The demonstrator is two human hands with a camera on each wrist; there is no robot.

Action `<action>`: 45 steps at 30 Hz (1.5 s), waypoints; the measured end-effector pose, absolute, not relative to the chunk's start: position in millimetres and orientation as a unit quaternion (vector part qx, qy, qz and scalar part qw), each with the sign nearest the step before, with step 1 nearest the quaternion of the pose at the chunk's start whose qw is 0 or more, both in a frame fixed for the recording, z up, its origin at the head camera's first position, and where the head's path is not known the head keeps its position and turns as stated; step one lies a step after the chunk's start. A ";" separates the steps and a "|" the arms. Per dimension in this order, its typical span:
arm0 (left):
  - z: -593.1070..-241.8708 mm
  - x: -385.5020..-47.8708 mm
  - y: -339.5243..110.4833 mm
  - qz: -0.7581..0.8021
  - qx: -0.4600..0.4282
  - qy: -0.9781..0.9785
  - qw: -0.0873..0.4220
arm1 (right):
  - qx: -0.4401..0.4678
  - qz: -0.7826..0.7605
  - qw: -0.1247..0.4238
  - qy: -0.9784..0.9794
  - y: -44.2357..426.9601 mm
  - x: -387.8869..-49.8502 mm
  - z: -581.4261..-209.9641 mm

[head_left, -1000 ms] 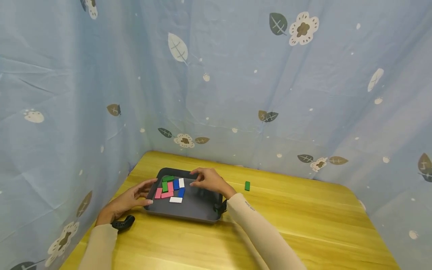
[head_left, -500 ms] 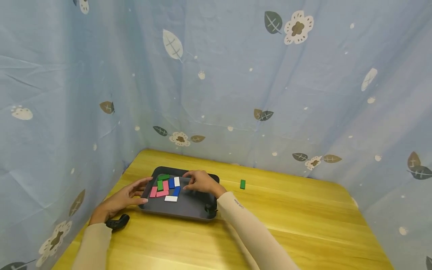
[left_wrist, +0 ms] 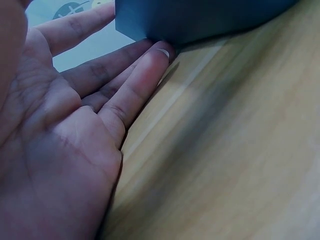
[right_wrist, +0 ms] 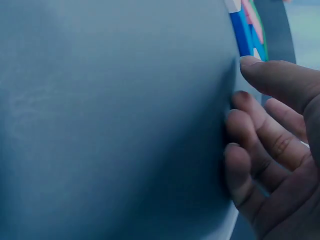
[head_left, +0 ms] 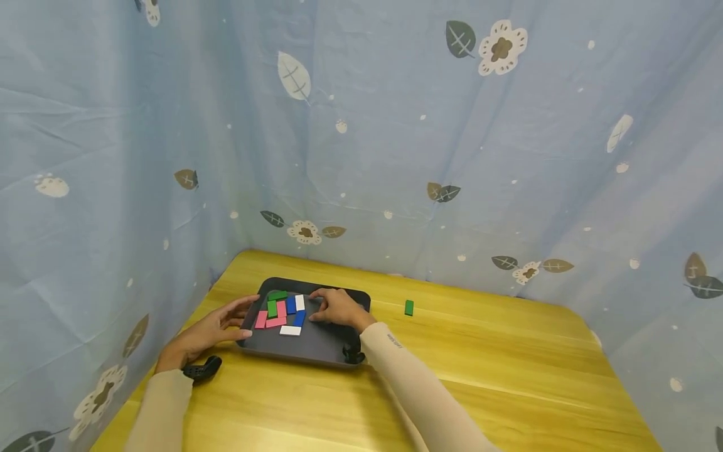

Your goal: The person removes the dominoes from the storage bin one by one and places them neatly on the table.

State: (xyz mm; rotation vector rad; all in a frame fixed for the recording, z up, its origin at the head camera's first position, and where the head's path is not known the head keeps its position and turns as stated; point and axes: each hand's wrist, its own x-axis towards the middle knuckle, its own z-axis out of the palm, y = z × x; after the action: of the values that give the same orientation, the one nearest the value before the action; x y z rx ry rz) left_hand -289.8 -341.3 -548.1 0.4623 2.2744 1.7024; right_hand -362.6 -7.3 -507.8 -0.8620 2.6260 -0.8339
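Observation:
A dark grey tray (head_left: 333,345) on the table holds several small flat rectangular blocks grouped at its left: green (head_left: 272,309), pink (head_left: 276,322), blue (head_left: 299,318) and white (head_left: 290,331). My left hand (head_left: 211,329) rests against the tray's left side, thumb at the near corner. The left wrist view shows its fingers (left_wrist: 142,80) loosely extended, with fingertips at the tray's outer wall. My right hand (head_left: 339,309) hovers low over the tray, just right of the upper white block (head_left: 300,302). Its fingers (right_wrist: 237,162) are loosely bent, and I see nothing between them.
One green block (head_left: 409,307) lies on the yellow wood-grain table (head_left: 508,370), right of the tray. A pale blue patterned curtain (head_left: 384,144) hangs behind and on both sides. Dark devices are on both wrists.
My right hand has come lower and left within the tray, nearer the white block. The left hand stays at the tray's side, and the blocks keep their layout. The head view shifts slightly.

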 end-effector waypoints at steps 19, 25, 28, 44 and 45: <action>-548.8 -289.6 -341.0 0.585 0.151 0.788 0.120 | -0.289 -0.262 0.101 0.915 -19.9 -369.0 -512.6; -548.0 -288.1 -340.9 0.580 0.147 0.792 0.122 | -0.287 -0.257 0.093 0.918 -23.7 -370.1 -514.4; -547.3 -287.2 -340.2 0.577 0.140 0.795 0.123 | -0.288 -0.248 0.082 0.921 -26.0 -371.4 -516.0; -553.3 -291.9 -342.8 0.586 0.161 0.784 0.123 | -0.281 -0.267 0.069 0.919 -27.7 -372.9 -515.3; -553.3 -292.2 -342.9 0.585 0.160 0.785 0.123 | -0.280 -0.269 0.070 0.919 -28.0 -372.9 -515.4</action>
State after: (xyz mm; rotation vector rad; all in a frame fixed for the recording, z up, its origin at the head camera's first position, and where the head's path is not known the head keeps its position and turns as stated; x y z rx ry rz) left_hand -292.2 -342.9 -553.3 0.4678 2.2900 1.7073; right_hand -372.9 -28.0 -515.4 -0.8431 2.7659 -0.8083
